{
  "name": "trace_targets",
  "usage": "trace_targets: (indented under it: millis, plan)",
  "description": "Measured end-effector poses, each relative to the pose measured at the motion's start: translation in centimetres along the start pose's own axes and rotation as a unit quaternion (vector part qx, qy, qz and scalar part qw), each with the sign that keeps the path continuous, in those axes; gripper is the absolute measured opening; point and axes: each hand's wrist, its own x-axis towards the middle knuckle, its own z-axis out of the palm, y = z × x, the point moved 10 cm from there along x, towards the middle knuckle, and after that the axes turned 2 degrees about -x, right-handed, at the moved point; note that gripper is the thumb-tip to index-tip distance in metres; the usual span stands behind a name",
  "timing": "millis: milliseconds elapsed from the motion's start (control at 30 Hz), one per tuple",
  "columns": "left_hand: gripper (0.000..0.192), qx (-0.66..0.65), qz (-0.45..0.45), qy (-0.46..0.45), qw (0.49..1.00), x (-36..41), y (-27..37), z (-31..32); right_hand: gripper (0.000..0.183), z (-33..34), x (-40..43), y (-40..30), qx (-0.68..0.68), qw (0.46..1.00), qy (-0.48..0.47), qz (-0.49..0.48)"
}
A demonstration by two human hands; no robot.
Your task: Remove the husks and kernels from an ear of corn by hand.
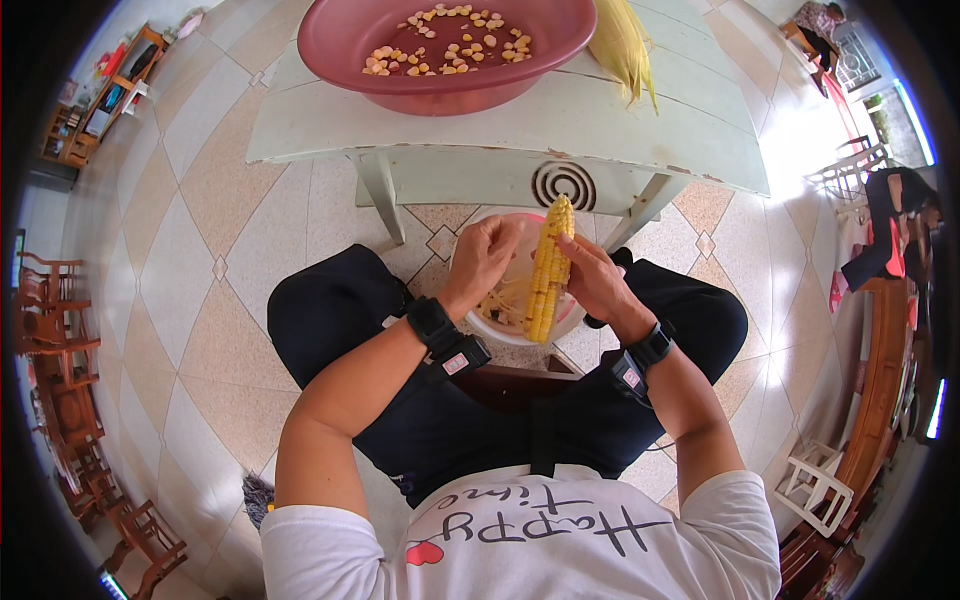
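Observation:
My right hand (595,276) holds an ear of corn (550,274) nearly upright, its yellow kernels facing up with a few dark gaps among them. Just left of the cob is my left hand (487,251), its fingers curled; whether anything lies inside them is hidden. Below both hands, between my knees, a round pale bin (489,328) contains husk scraps. On the table, a reddish plastic basin (442,94) holds loose corn kernels (457,56). Another ear, wrapped in its husk (621,49), lies to the right of the basin.
The pale green wooden table (480,139) stands in front of me, its legs angled near my knees. Wooden chairs (60,322) line the far left. At the right are a small white stool (814,487), a bent-over person (892,217) and a seated person (817,34) farther off.

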Motion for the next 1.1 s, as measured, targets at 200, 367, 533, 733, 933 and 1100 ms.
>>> trace_targets:
  millis: [200,367,533,733,933,1100]
  plan:
    - [0.02,-0.015,0.03,0.015,0.999,-0.1,0.8,0.7,0.042,-0.5,0.3,0.5,0.006,1.0,-0.016,0.017]
    - [0.018,-0.012,-0.033,-0.026,0.999,0.0,-0.4,0.7,0.04,0.1,-0.2,-0.3,0.001,1.0,-0.002,0.006]
    - [0.023,-0.087,-0.027,0.029,0.995,-0.1,-0.8,0.7,0.038,-0.7,0.2,-0.1,0.004,1.0,0.012,0.0]
    - [0.032,-0.017,-0.019,-0.018,1.0,-0.2,-1.1,1.3,0.036,-0.7,0.2,-0.2,0.001,1.0,0.024,-0.006]
    - [0.05,-0.194,-0.219,-0.139,0.946,-2.0,-2.6,4.9,0.036,-2.1,0.6,0.1,-0.013,0.999,0.044,-0.016]
    - [0.058,-0.109,-0.166,-0.176,0.964,-2.1,-3.1,5.7,0.037,-2.6,0.6,0.5,-0.04,0.996,0.079,-0.004]
